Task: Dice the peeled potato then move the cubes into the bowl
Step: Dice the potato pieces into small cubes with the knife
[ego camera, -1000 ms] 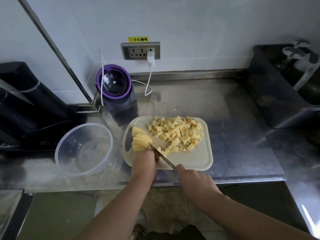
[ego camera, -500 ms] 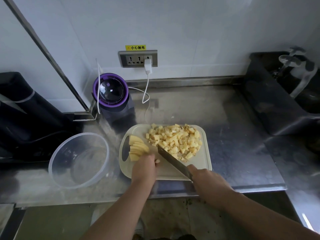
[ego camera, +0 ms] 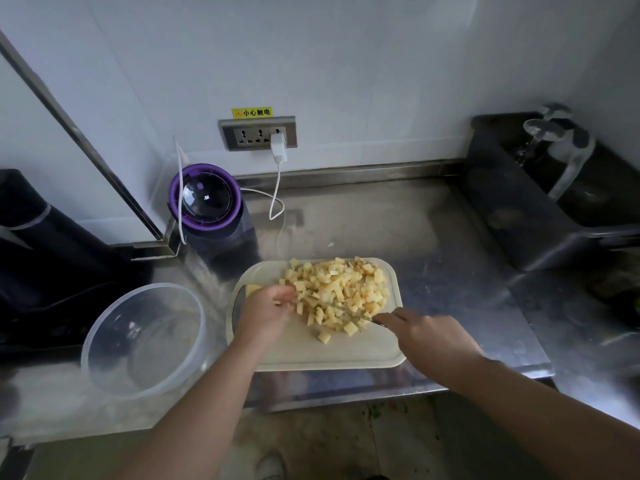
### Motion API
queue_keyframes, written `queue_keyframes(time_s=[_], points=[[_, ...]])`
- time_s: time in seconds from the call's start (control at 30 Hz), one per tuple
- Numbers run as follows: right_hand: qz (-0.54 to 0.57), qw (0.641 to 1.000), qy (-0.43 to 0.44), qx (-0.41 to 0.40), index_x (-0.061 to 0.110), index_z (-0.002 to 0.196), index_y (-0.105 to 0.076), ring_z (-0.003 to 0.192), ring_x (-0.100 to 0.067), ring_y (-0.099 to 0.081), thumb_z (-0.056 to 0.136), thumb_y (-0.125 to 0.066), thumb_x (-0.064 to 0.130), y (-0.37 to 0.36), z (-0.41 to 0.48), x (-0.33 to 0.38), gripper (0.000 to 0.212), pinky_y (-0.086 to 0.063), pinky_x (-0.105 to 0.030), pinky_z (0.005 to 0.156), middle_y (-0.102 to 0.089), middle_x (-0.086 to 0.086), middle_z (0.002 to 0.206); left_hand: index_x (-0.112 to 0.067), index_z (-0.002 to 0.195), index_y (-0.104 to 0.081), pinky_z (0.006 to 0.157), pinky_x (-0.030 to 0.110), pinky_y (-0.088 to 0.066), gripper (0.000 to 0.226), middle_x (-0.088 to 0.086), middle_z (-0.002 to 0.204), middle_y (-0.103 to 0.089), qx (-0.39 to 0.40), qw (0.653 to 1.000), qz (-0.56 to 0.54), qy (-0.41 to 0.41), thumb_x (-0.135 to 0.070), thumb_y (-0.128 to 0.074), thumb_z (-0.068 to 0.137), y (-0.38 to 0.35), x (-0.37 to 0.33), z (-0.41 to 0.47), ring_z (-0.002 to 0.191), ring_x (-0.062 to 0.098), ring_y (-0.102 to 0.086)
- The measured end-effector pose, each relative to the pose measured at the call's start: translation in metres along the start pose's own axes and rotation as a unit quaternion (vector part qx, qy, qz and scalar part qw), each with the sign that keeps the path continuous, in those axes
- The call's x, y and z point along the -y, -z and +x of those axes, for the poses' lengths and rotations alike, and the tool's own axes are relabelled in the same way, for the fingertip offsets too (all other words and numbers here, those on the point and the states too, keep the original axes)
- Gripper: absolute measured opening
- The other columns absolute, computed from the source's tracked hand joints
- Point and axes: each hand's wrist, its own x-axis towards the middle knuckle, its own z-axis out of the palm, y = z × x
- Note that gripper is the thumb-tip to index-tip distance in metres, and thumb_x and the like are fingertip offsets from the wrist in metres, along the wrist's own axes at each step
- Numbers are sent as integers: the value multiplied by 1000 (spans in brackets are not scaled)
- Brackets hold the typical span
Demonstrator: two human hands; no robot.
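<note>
Here, the fingers (ego camera: 282,299) of our left hand (ego camera: 265,311) bend down at the edge of the cubes (ego camera: 339,292), blurred, so we cannot tell if they pinch a piece. Our right hand (ego camera: 427,337) is closed around the knife (ego camera: 375,321), its blade low among the cubes. One uncut slice (ego camera: 254,288) shows behind the left hand. We should keep the left fingers tucked, finish that slice, then sweep all into the bowl (ego camera: 100,327) just beside the cutting board (ego camera: 346,356).

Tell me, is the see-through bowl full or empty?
Empty: the bowl shows only bare bottom; potato cubes lie on the cutting board.
</note>
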Motion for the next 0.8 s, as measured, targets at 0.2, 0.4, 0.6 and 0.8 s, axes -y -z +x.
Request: queue_keyframes(time_s=[0.2, 0.4, 0.6, 0.8], points=[[-100, 993, 28, -47, 28, 145, -36, 58, -18, -56, 92, -64, 8, 6, 2, -15, 63, -52, -26, 52, -59, 0, 121, -25, 98, -73, 89, 15, -41, 34, -17, 106, -64, 138, 973, 132, -133, -4, -47, 95, 15, -44, -10, 103, 0, -57], [-147, 988, 39, -36, 25, 119, -62, 42, -16, -41, 65, -88, 10, 11, 1, -20, 61, -45, -25, 38, -65, -1, 95, -23, 120, -68, 101, 30, -43, 41, -4, 127, -60, 187, 936, 244, -170, -4, -41, 96, -5, -52, -4, 115, 15, -55], [-137, 988, 52, -40, 24, 137, -45, 63, -24, -59, 91, -64, 7, 20, -6, -21, 53, -55, -32, 60, -58, -4, 117, -25, 134, -56, 100, 23, -39, 42, -5, 144, -49, 185, 946, 216, -153, -8, -38, 101, -8, -60, 5, 128, 15, -48], [-142, 989, 40, -12, 24, 142, -37, 56, -18, -48, 95, -62, 11, 27, 0, -13, 55, -48, -28, 55, -55, -4, 122, -26, 120, -68, 102, 25, -41, 43, -6, 135, -56, 198, 929, 241, -197, -4, -38, 99, 6, -61, 6, 122, 12, -52]])
